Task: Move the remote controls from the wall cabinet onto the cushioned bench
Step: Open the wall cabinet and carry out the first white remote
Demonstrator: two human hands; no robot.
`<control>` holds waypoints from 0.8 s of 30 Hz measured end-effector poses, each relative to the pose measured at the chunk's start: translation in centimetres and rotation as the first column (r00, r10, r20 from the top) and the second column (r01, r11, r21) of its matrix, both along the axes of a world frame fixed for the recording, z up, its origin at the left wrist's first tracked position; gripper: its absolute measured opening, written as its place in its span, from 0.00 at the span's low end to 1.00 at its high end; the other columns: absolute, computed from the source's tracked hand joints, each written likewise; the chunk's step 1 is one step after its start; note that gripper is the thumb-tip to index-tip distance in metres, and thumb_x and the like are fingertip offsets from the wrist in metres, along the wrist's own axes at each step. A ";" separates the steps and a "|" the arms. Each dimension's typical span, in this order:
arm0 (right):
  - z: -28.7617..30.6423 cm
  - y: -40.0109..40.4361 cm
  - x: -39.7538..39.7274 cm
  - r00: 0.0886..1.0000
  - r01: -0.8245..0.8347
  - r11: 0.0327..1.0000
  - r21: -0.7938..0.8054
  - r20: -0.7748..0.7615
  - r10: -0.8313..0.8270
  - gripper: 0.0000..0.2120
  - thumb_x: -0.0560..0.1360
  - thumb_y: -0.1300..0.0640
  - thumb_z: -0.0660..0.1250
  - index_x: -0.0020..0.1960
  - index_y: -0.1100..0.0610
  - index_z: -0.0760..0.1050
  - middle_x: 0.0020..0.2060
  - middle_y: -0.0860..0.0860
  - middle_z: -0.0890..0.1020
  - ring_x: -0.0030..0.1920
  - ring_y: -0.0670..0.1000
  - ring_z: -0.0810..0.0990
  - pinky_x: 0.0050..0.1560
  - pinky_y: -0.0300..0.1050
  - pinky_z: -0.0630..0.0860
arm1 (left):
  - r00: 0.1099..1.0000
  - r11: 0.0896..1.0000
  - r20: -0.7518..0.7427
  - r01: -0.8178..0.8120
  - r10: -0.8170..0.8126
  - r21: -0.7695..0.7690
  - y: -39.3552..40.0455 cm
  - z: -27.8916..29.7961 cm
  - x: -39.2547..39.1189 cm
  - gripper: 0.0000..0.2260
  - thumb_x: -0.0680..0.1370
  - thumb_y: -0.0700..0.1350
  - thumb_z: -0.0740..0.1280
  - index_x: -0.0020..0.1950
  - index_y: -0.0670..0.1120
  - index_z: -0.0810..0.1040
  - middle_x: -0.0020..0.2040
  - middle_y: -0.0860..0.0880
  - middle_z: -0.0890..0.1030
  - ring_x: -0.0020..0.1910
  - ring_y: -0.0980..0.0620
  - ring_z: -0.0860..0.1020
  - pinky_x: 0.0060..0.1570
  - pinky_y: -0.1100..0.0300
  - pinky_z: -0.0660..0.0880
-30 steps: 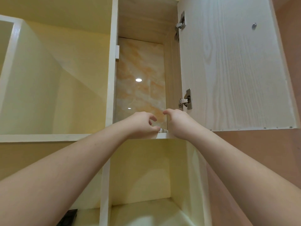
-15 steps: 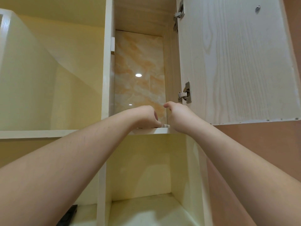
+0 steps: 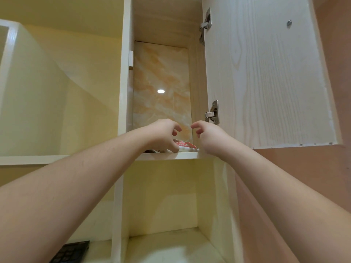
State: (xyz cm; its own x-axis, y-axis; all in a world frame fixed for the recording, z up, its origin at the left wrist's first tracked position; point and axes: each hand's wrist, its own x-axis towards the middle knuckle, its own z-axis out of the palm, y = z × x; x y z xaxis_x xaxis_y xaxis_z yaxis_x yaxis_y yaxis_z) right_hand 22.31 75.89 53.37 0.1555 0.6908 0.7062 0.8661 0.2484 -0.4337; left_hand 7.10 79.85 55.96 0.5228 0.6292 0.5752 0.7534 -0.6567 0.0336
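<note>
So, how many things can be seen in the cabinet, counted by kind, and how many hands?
Hands: 2, left and right
Door hinges: 2, upper and lower
Red-and-white item under the left hand: 1, kind unclear
Dark keypad device on the lower shelf: 1
Total: 6

Pale wood-grain cabinet shelf (image 3: 187, 155): flat red-and-white packet (image 3: 185, 144) at front edge, right side. Cream lower-left shelf (image 3: 98, 249): black keyed remote (image 3: 71, 252) at front edge.
</note>
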 end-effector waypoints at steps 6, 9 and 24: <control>-0.2 0.3 0.0 0.998 -0.031 0.999 0.033 -0.046 0.033 0.24 0.78 0.65 0.50 0.70 0.50 0.66 0.64 0.54 0.75 0.50 0.53 0.74 0.42 0.42 0.70 | 0.990 0.966 -0.132 -0.005 0.040 0.259 -0.7 0.0 -1.4 0.33 0.70 0.47 0.73 0.73 0.45 0.65 0.66 0.48 0.73 0.64 0.50 0.71 0.61 0.58 0.70; -0.3 0.8 0.0 0.998 -0.037 0.999 0.032 -0.056 0.039 0.22 0.80 0.63 0.50 0.71 0.51 0.65 0.64 0.54 0.75 0.49 0.52 0.74 0.42 0.42 0.71 | 0.991 0.944 -0.128 0.003 0.042 0.330 -0.4 0.0 -2.5 0.35 0.69 0.47 0.74 0.73 0.46 0.65 0.66 0.48 0.72 0.64 0.50 0.70 0.63 0.58 0.69; 0.5 0.1 0.0 0.785 -0.390 0.906 0.167 -0.453 0.422 0.17 0.82 0.62 0.52 0.68 0.59 0.69 0.56 0.57 0.79 0.54 0.54 0.80 0.55 0.45 0.78 | 0.983 0.902 -0.009 0.171 -0.182 0.397 -4.0 -0.9 -6.7 0.34 0.69 0.43 0.75 0.73 0.48 0.66 0.65 0.49 0.76 0.63 0.54 0.73 0.63 0.61 0.69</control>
